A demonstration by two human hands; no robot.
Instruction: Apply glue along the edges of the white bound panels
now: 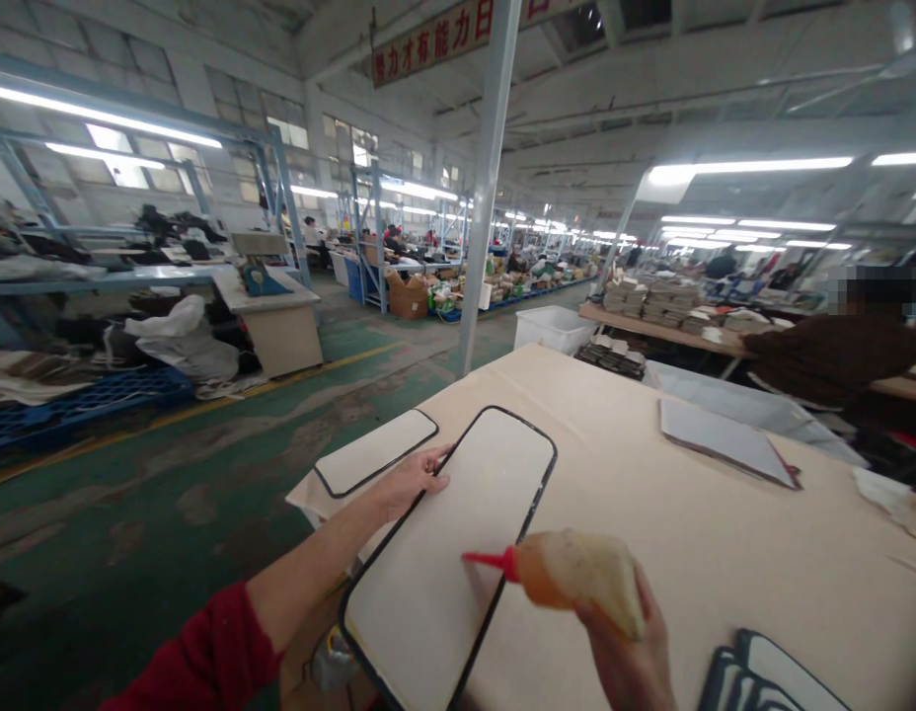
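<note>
My left hand (418,481) grips the left edge of a long white panel (458,513) with rounded corners and a black border, thumb on top and fingers partly hidden at the rim. In my right hand (636,642) is a squeeze bottle (576,573) of amber liquid with a red nozzle. The bottle lies nearly level, its tip pointing left over the panel's middle. Whether the tip touches the surface I cannot tell. Small pale specks dot the panel's right border. A second black-edged panel (380,449) lies just beyond my left hand.
A beige-covered table (606,454) carries a stack of black-edged pieces (769,676) at the lower right and a grey flat board (725,439) at the far right. Past its far edge are a white bin (554,326) and a metal post (488,197). A person (850,346) is at the right.
</note>
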